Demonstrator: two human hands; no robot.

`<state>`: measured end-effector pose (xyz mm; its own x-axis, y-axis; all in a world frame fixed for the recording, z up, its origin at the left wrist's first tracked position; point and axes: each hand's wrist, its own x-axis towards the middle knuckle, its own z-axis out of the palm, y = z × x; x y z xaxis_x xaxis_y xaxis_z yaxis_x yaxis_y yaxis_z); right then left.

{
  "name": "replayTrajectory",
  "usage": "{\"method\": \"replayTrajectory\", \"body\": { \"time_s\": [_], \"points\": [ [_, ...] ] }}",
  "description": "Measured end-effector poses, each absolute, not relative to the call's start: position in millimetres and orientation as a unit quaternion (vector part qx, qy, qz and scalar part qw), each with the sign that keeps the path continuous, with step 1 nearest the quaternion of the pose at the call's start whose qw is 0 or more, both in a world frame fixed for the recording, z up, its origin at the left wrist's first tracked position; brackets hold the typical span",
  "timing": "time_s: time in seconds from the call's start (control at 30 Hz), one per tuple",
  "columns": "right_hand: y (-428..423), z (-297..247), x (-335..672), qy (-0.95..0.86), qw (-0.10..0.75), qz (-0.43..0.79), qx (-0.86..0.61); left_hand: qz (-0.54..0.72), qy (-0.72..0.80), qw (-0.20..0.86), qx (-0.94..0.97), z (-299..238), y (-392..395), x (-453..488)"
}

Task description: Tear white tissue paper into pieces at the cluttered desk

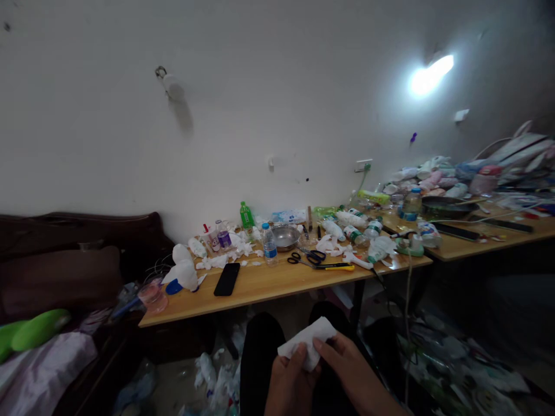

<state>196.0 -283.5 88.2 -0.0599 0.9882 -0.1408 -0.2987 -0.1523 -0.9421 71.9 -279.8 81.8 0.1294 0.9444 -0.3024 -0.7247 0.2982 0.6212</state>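
A folded white paper tissue is between my two hands, above my lap and below the table's front edge. My left hand pinches its left part, thumb on top. My right hand grips the right side, with its thumb pressed near the middle; the fingers underneath are mostly hidden. On the table beyond lie scissors, a yellow and black cutter knife and a black phone. A water bottle stands upright beside a metal bowl.
Crumpled white tissues and several plastic bottles crowd the wooden table. A green bottle stands by the wall. On the right table are a dark pan and a pile of bundles. Plastic litter covers the floor around my legs.
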Motion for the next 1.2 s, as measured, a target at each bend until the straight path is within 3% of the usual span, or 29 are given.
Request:
{"method": "replayTrajectory", "body": {
  "time_s": [0.47,0.83,1.2],
  "points": [
    [-270.3,85.8,208.1,-0.47,0.493,0.578,-0.449,0.57,0.448,0.587,0.361,69.4,-274.9,55.1],
    [-274.5,87.2,213.9,-0.439,0.472,0.645,-0.41,0.537,0.342,0.693,0.337,71.9,-270.7,55.6],
    [-279.7,77.2,211.3,-0.428,0.476,0.65,-0.409,0.503,0.321,0.717,0.36,78.0,-272.9,53.6]
  ]
}}
